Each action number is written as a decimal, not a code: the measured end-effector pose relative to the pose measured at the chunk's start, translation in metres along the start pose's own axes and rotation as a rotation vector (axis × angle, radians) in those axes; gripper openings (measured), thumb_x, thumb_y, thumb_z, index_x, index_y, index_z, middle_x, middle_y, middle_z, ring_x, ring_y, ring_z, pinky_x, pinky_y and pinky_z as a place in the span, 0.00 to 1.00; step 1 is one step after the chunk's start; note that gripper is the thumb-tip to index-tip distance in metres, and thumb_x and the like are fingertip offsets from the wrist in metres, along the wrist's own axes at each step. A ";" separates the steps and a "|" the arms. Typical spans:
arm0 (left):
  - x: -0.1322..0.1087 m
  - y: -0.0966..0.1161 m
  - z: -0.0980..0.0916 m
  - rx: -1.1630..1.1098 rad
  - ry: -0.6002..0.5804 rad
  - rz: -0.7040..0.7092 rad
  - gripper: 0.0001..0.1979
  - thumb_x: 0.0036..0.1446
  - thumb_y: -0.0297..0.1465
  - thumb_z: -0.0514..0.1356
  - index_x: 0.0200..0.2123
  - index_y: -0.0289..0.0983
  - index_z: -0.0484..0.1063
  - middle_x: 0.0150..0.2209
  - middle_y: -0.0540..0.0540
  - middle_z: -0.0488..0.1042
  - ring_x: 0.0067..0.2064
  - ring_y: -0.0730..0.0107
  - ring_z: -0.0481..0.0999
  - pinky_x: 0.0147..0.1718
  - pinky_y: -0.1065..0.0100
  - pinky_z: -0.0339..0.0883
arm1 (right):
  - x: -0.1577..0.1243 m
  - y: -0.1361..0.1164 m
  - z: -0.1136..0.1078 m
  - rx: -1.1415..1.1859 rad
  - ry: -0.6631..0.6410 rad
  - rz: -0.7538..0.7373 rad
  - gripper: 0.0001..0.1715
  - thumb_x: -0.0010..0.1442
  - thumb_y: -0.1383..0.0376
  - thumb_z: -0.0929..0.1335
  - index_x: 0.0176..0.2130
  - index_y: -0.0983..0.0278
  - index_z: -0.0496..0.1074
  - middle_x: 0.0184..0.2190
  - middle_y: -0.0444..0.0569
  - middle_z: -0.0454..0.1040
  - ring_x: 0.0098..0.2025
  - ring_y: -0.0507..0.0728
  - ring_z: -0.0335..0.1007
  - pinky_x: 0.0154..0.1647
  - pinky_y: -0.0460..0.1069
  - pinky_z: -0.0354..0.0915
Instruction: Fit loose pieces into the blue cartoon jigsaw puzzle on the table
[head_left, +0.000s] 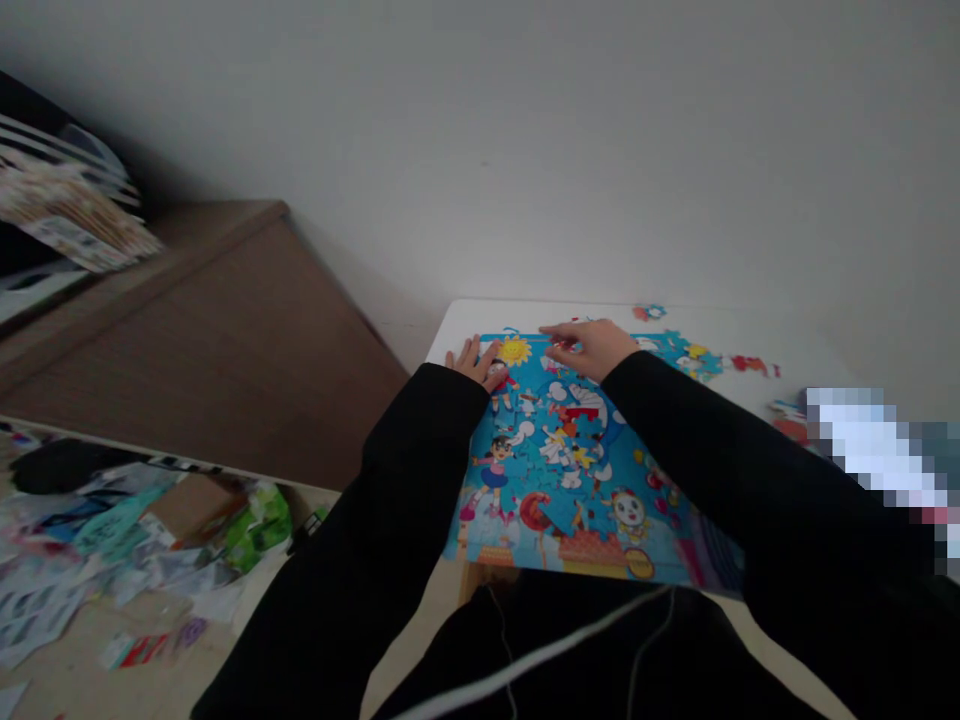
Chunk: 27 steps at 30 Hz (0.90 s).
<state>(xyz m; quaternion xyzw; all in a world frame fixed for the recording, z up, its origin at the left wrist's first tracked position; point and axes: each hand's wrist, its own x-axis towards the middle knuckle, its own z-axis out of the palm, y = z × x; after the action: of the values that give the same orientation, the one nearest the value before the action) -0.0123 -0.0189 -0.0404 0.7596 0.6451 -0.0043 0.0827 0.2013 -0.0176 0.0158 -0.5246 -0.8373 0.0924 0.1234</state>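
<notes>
A colourful cartoon jigsaw puzzle [570, 470] lies on a small white table [480, 315]. My left hand [474, 360] rests flat on the puzzle's far left corner, fingers stretched out. My right hand [589, 345] hovers over the puzzle's far edge with fingers pointing left, touching a small red and white piece [562, 345]; whether it grips the piece is unclear. Both arms wear black sleeves.
Loose puzzle pieces [750, 365] lie on the table to the right, one more piece [649, 313] at the far edge. A brown cabinet [217, 330] stands to the left. Papers and packaging clutter [135, 540] the floor at lower left. A white wall is behind.
</notes>
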 end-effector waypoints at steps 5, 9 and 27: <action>0.001 0.001 0.001 0.002 0.023 0.019 0.27 0.64 0.41 0.46 0.64 0.42 0.45 0.66 0.39 0.40 0.66 0.58 0.41 0.61 0.50 0.41 | 0.008 0.056 -0.019 -0.011 -0.044 0.208 0.25 0.53 0.56 0.66 0.50 0.61 0.72 0.37 0.47 0.78 0.39 0.56 0.74 0.42 0.50 0.66; 0.002 0.000 0.005 0.003 0.081 0.043 0.26 0.64 0.41 0.46 0.63 0.41 0.47 0.65 0.38 0.43 0.65 0.57 0.44 0.60 0.49 0.43 | 0.008 0.075 -0.004 -0.037 -0.182 0.214 0.31 0.47 0.53 0.70 0.50 0.60 0.71 0.39 0.45 0.78 0.38 0.56 0.73 0.40 0.49 0.66; 0.005 -0.006 0.004 -0.043 0.116 0.084 0.27 0.62 0.41 0.49 0.62 0.42 0.51 0.66 0.43 0.40 0.65 0.54 0.44 0.58 0.44 0.47 | 0.001 0.079 -0.016 -0.083 -0.007 0.438 0.18 0.48 0.62 0.69 0.41 0.60 0.74 0.34 0.45 0.77 0.39 0.58 0.72 0.36 0.51 0.65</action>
<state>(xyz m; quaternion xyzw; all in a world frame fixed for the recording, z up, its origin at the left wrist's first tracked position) -0.0174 -0.0135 -0.0452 0.7832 0.6161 0.0569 0.0615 0.2737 0.0177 0.0087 -0.6983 -0.7068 0.0842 0.0755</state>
